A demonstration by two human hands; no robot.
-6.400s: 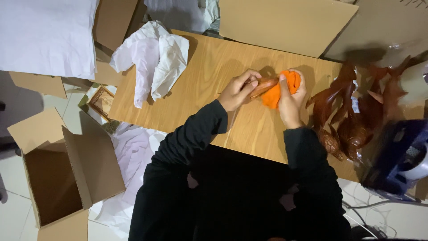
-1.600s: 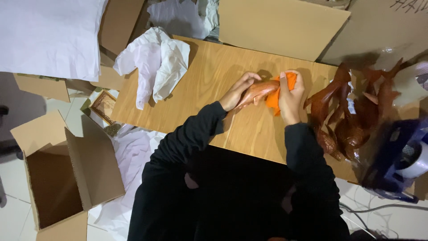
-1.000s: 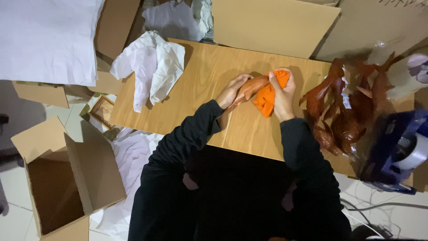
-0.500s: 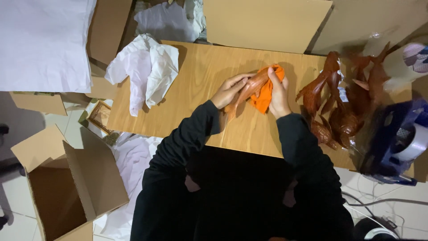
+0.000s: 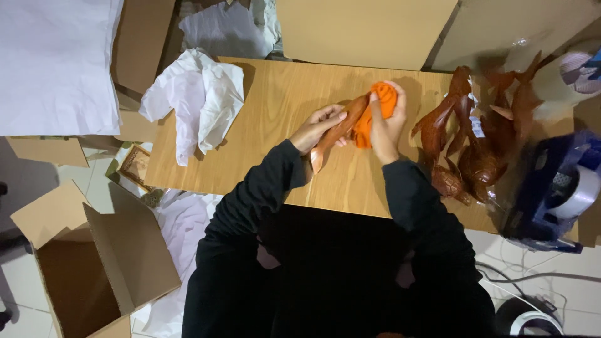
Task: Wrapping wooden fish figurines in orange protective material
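A long brown carved wooden fish (image 5: 340, 129) lies across the middle of the wooden table (image 5: 263, 138). My left hand (image 5: 318, 124) grips its body near the tail end. An orange cloth (image 5: 374, 112) is bunched in my right hand (image 5: 387, 122) and pressed on the figure's upper end, hiding that part. Both arms wear black sleeves.
Several more brown carved figures (image 5: 479, 138) stand at the table's right. Crumpled white paper (image 5: 199, 100) lies on its left end. A blue tape dispenser (image 5: 557, 188) sits far right. An open cardboard box (image 5: 94, 263) stands on the floor at lower left; flat cardboard (image 5: 366, 31) leans behind the table.
The orange cloth has slid along the wooden fish toward its upper end and back. My left hand has kept its hold on the figure, which has turned slightly.
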